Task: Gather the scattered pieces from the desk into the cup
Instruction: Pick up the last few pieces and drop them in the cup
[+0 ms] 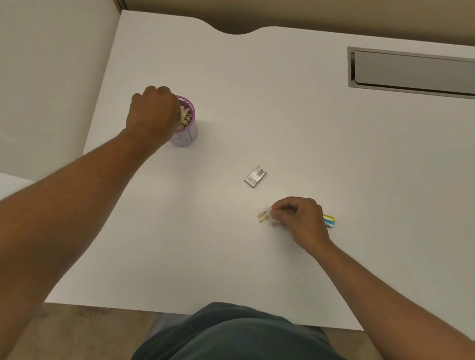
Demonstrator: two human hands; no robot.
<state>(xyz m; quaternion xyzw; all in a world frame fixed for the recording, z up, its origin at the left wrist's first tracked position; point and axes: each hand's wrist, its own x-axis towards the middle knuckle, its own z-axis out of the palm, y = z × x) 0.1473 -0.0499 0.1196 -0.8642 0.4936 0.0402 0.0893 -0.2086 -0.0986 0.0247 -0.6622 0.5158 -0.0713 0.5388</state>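
Small cylindrical cup with a purple rim and white patterned wall (187,135), upright on the far left part of the white desk top (352,195), close to the desk's left edge and partly filled with pale beige pieces (186,116). Two more small beige pieces on the desk (262,217), loose near the middle front, well apart from the cup. Another pale bit just beside them, under the right fingertips, too small to make out clearly.

Small grey rectangular box with printed label (255,176), flat on the desk between cup and loose pieces, touching neither. Wide bare desk surface between the cup, the box and the pieces, and more to the right and far side. Wavy far edge with a dip behind the cup; straight front edge near the body; long grey recessed slot (427,75) along the far right. Small yellow and blue object (330,221), mostly hidden behind the right hand.

Left hand (155,115) over the cup's left rim, fingers curled downward into the opening; contents of the grasp hidden, cannot tell whether anything is held. Right hand (301,218) low on the desk, fingers curled and pinched together at the tips, just beside the loose pieces, apparently touching one pale bit.
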